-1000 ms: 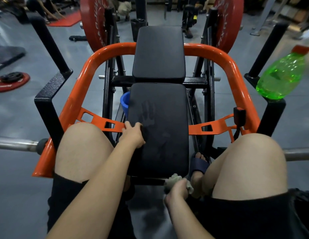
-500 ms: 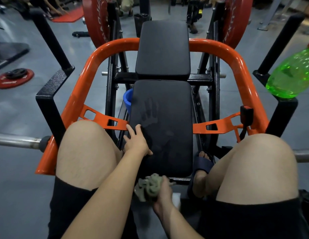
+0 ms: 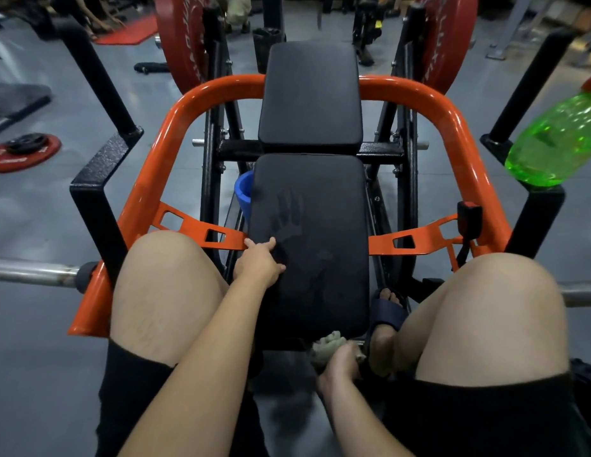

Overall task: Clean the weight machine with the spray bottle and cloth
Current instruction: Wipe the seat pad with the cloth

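Below pad [image 3: 320,232] edge | cloth [image 3: 327,344] | inside curled fingers [image 3: 347,353] | right hand [image 3: 338,366]

The seat pad [image 3: 309,245] is matt black padded vinyl, its smooth skin smudged with a dull handprint. The frame [image 3: 452,127] is glossy orange painted metal, with rough, speckled black uprights [image 3: 103,173] and a bare, shiny steel bar [image 3: 33,272]. The bottle [image 3: 558,143] is translucent green plastic; the cloth [image 3: 327,349] is soft, crumpled fabric.

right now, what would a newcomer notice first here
The bright orange frame across the middle and the green bottle at far right. Then the handprint on the near black pad, beyond the left hand; the right hand grips a cloth at its near end.
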Motion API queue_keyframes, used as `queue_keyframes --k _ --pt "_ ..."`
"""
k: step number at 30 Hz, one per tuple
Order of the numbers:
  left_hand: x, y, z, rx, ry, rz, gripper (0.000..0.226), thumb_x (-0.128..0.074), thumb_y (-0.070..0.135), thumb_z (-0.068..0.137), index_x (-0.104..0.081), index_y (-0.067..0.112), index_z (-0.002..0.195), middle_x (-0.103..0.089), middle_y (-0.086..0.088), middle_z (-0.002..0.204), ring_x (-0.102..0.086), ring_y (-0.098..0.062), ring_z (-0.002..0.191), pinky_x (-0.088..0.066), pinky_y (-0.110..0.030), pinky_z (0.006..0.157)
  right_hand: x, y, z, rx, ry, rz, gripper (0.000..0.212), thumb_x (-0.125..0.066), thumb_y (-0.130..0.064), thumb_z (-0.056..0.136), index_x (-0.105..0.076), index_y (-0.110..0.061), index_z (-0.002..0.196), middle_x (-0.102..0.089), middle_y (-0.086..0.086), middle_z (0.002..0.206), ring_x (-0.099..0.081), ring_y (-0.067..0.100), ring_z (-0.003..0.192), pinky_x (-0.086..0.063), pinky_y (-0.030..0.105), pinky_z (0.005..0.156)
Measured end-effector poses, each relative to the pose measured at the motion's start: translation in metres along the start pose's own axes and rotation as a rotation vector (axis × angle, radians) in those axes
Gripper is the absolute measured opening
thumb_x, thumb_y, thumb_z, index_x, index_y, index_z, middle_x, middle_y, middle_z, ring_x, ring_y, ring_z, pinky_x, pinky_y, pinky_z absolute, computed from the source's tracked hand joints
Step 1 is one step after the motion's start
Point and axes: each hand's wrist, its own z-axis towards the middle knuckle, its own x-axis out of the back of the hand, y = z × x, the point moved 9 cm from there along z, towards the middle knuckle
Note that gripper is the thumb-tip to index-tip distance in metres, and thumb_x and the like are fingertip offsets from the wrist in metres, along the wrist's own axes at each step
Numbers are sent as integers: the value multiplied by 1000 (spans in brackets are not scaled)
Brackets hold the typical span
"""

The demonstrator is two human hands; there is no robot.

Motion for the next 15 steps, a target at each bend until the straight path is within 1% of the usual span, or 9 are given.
queue_keyframes --k 2,3,4,6,7,9,12,14,15 --pt "-5 2 0 -30 -95 200 87 -63 29 101 -2 39 162 11 -15 169 -30 -44 147 -46 -53 108 -16 26 -8 -134 -150 -19 30 -35 -17 102 -56 -17 80 -65 9 73 -61 21 58 -50 27 55" --pt "-6 1 1 -50 -136 283 91 -63 30 101 5 39 161 14 -17 168 -31 -45 146 -46 -52 108 -25 39 -16 -188 -223 -61 28 -40 -17 97 -63 -11 85 -70 14 77 -64 24 59 -52 27 53" --pt "-6 0 4 -66 -170 343 93 -62 30 101 9 39 160 15 -18 168 -32 -45 145 -45 -52 109 -36 51 -23 -228 -311 -124 26 -47 -17 91 -69 -5 95 -74 19 90 -69 27 67 -56 29 58" --pt "-3 -1 7 -93 -213 407 93 -60 29 102 12 41 159 14 -18 168 -34 -43 145 -45 -52 110 -53 69 -42 -304 -449 -190 40 -55 -16 80 -71 1 113 -69 26 120 -71 35 94 -58 39 81" --pt "-1 -1 8 -102 -225 423 92 -59 27 103 12 41 159 13 -18 168 -34 -43 146 -44 -51 111 -59 75 -50 -348 -497 -194 44 -56 -12 78 -70 3 117 -66 28 125 -69 38 102 -56 43 89" --pt "0 -2 9 -109 -240 436 91 -57 22 103 12 42 159 12 -18 168 -35 -42 145 -44 -51 111 -64 77 -62 -366 -548 -236 39 -52 -2 84 -70 7 117 -67 30 122 -70 38 102 -57 43 85" --pt "-3 -4 12 -109 -235 439 91 -55 15 103 12 44 158 13 -18 168 -37 -43 144 -46 -51 110 -63 76 -43 -302 -483 -212 24 -48 3 94 -72 2 95 -72 26 102 -74 33 84 -61 38 67" --pt "-3 -3 13 -117 -208 423 86 -54 21 104 8 43 159 10 -18 168 -37 -42 144 -46 -50 110 -58 65 -36 -239 -403 -157 11 -60 -8 90 -70 -2 91 -71 23 100 -71 35 85 -61 38 71" --pt "-1 -2 13 -119 -181 411 81 -53 30 105 5 43 160 6 -19 169 -37 -41 144 -45 -50 110 -52 58 -27 -188 -345 -164 21 -68 -16 80 -67 -1 94 -70 26 102 -70 40 90 -59 38 74"
